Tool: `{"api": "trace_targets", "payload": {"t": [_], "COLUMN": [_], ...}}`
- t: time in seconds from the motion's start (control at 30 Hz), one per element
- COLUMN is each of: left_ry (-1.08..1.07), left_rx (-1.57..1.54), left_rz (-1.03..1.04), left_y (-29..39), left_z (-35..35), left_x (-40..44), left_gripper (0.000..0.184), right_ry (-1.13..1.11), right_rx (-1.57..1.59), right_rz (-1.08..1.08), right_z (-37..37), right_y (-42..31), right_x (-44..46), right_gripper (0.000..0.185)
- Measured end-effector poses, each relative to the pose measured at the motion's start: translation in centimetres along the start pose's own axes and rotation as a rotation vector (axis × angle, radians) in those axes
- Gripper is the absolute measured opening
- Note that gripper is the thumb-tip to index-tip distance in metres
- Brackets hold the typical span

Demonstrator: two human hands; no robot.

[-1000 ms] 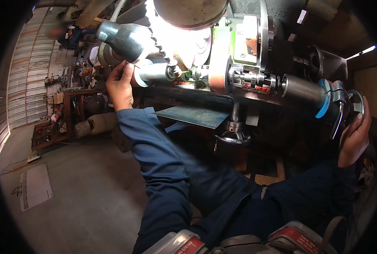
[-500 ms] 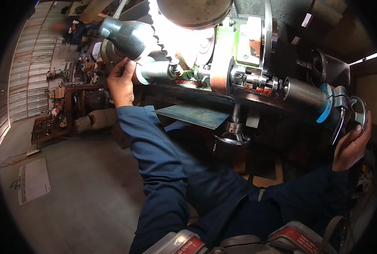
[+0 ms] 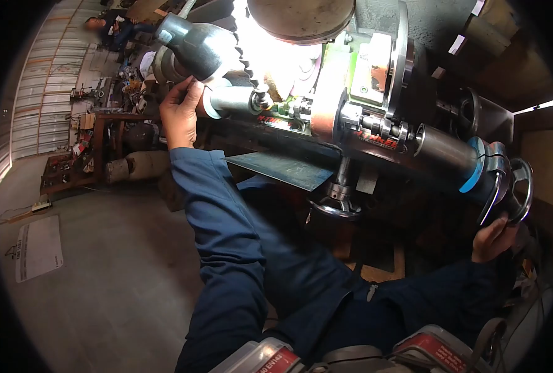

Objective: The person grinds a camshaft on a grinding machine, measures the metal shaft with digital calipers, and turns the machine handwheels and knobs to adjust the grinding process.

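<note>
My left hand [image 3: 180, 115] is raised at the machine's left end, thumb and fingers closed together just under the black work lamp [image 3: 197, 50]. What they grip is hidden behind the hand and lamp. Beside it is a grey cylindrical head [image 3: 234, 101]. My right hand [image 3: 494, 239] is closed on the bottom of a chrome handwheel [image 3: 525, 186] at the right end. Between the left head and a dark metal cylinder [image 3: 447, 149] with a blue ring lies a shiny stepped shaft, resembling a crankshaft [image 3: 376, 126]. A reddish-brown round part [image 3: 325, 117] surrounds its middle.
Below the machine bed, a flat metal plate [image 3: 283, 169] juts toward me, beside a second handwheel [image 3: 335, 208]. A large round housing [image 3: 301, 22] hangs above. Another person [image 3: 118, 28] is at the far left, near a cluttered bench [image 3: 127, 116]. A white sign [image 3: 38, 248] lies on the floor.
My right hand has gone from the handwheel's right side down to its bottom. My left hand stays by the lamp. The view has shifted slightly, and the far person shows more fully.
</note>
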State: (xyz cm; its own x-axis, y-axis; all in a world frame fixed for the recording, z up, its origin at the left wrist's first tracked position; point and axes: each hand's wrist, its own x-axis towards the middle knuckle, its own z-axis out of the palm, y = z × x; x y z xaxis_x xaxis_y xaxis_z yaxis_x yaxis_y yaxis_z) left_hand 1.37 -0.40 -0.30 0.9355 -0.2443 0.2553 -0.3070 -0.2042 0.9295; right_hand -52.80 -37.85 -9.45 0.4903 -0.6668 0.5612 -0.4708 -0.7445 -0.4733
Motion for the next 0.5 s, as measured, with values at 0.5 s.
{"api": "trace_targets", "payload": {"t": [0.5], "left_ry": [-0.004], "left_rx": [-0.014], "left_rz": [0.031], "left_y": [0.2], "left_z": [0.2], "left_x": [-0.1], "left_gripper": [0.029], "right_ry": [0.003], "right_rx": [0.215], "right_rz": [-0.240], "right_z": [3.8], "right_y": [8.1], "right_x": [0.5], "right_gripper": [0.045]}}
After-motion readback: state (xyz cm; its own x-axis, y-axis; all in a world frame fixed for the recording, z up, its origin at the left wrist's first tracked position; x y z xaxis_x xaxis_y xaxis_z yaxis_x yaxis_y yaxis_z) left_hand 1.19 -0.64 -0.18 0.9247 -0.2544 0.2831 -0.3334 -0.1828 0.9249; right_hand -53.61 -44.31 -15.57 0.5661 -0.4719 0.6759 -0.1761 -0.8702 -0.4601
